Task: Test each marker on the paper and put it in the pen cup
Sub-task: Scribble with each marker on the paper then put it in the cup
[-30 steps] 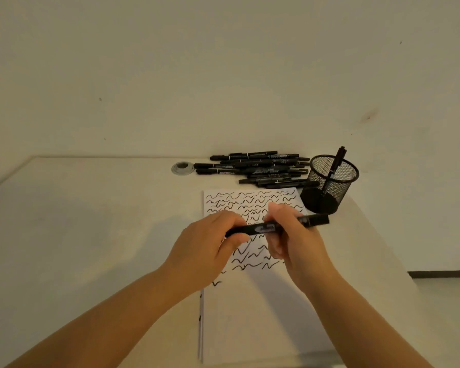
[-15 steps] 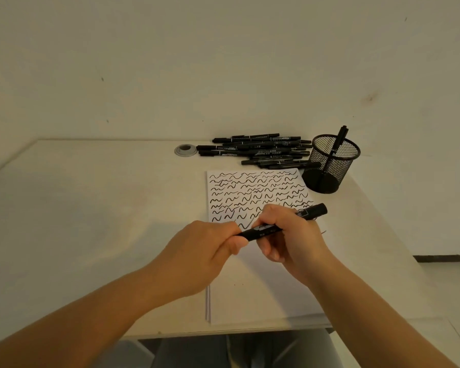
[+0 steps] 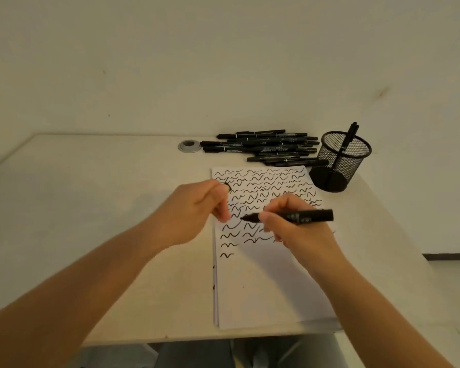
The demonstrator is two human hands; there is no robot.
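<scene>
- My right hand is clamped round the marker, nib bare and pointing left, just above the paper. If I press too hard, the ink probably bleeds through to the sheets underneath.
- My left hand is curled shut, and the dark bit at the fingertips looks like the cap, though I can't tell for sure. A loose pinch and it could roll off the desk.
- The squiggle rows are packed tight, so a new test line could get lost among old ones.
- The pen cup is at the far right with one marker in it; a careless reach might tip it or scatter the marker pile beside it.
</scene>
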